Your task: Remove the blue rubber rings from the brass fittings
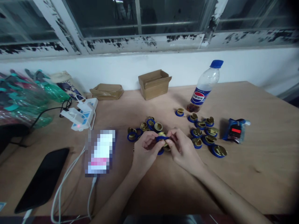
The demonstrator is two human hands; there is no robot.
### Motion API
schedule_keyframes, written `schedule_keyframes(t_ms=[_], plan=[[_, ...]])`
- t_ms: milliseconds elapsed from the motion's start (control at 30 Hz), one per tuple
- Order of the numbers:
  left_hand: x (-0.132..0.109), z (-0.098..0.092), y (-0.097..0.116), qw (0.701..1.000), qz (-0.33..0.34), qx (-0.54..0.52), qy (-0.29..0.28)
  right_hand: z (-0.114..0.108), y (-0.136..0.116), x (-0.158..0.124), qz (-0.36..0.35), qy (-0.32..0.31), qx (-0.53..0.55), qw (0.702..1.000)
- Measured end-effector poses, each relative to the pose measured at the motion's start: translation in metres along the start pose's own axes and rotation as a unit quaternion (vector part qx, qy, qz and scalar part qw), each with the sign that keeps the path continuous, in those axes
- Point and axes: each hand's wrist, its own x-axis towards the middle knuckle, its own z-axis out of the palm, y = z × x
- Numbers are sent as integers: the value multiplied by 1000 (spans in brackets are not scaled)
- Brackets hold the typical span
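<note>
Pixelation masks the phone screen [102,149]; the left hand [145,147] partly hides the held ring [162,137].

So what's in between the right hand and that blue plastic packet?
The head view shows several gold-coloured metal pieces with blue rings between the right hand and the blue plastic packet.

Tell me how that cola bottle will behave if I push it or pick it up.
The bottle is probably light for its size, since dark liquid shows only near the bottom. Pushed up by its blue cap, it would likely tip, being tall and narrow. Its clear sides look like plastic, so they may flex when squeezed.
</note>
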Motion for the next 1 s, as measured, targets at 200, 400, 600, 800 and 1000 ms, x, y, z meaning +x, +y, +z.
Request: schedule_keyframes(t_ms=[200,400,600,800,1000], plan=[[-5,0,-5,989,92,101,-52,-8,-1,5,89,0,62,994],[-10,-5,-6,907,301,295,14,-6,-7,3,100,-16,177,979],[-11,-6,-1,908,294,299,15,-4,-8,2,129,-43,238,962],[-10,-5,1,925,246,289,2,-1,-6,3,124,-38,246,961],[-9,-6,-1,934,222,279,-5,-1,-3,2,123,-48,224,966]])
